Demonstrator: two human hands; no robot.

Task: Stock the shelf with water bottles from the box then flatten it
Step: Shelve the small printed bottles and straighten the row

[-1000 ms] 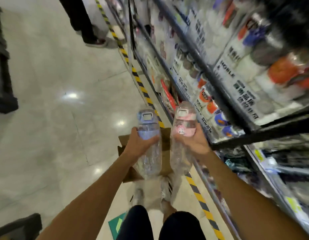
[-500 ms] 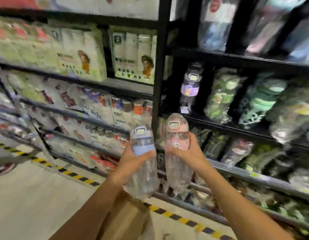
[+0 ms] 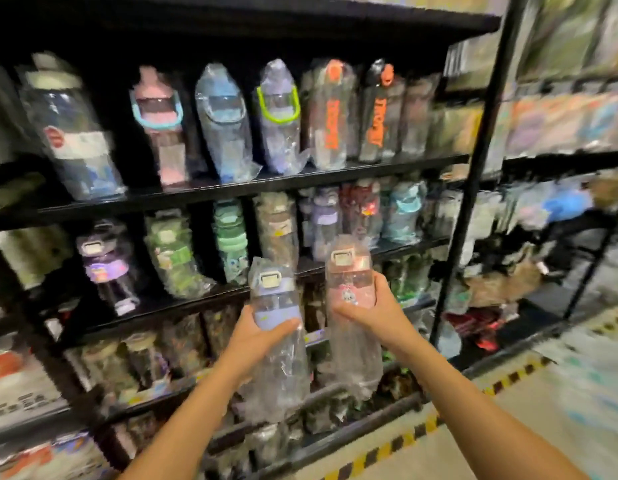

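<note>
At lower centre the left hand (image 3: 255,336) clasps the lilac-capped bottle (image 3: 276,327) and the right hand (image 3: 373,308) the pink-capped bottle (image 3: 350,299), whose slick wrap could slip; behind, crowded shelf (image 3: 266,183) bottles could topple.

I am looking at a shop aisle. Black metal shelves (image 3: 252,188) run in tiers, packed with plastic-wrapped water bottles (image 3: 227,123) standing in rows. Further racks of packaged goods (image 3: 560,119) continue on the right, and yellow-black striped tape (image 3: 421,427) edges the pale floor (image 3: 543,427).
</note>
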